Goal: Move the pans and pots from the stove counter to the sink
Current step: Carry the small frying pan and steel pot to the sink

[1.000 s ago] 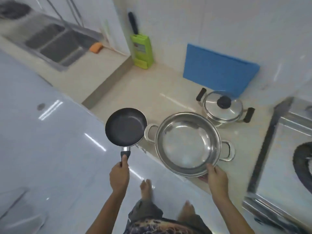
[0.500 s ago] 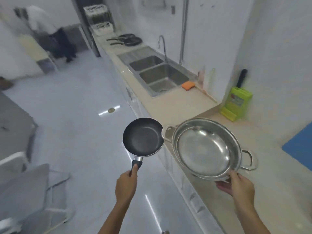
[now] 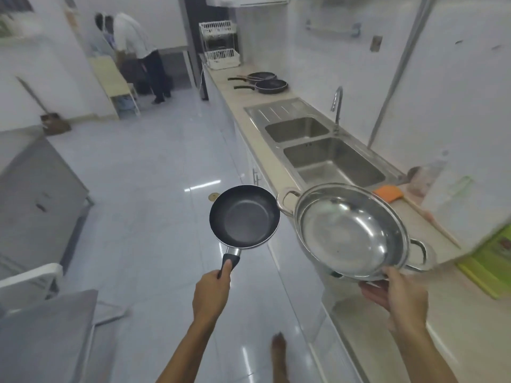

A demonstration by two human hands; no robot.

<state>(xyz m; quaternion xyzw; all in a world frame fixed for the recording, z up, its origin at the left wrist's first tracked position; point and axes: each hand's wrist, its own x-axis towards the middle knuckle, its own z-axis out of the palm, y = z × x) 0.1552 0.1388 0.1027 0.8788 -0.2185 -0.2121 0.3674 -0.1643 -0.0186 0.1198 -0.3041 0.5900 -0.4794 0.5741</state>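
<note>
My left hand (image 3: pixel 211 293) grips the handle of a small black frying pan (image 3: pixel 244 217), held level over the floor beside the counter. My right hand (image 3: pixel 398 295) holds the near rim of a wide steel pot (image 3: pixel 351 230) with two loop handles, tilted and carried above the counter edge. The double steel sink (image 3: pixel 334 158) lies ahead on the right, just beyond the pot, with both basins bare and a tap (image 3: pixel 338 106) behind them.
Two black pans (image 3: pixel 266 82) lie on the counter past the sink, near a white rack (image 3: pixel 219 45). An orange sponge (image 3: pixel 388 193), a wooden utensil (image 3: pixel 431 221) and a green knife block (image 3: pixel 492 258) sit at the right. A person (image 3: pixel 138 51) stands far down the room. Grey tables are at left.
The view has swung from the stove counter toward the sink. Both hands have carried the pan and the pot along the counter, and the sink is now closer.
</note>
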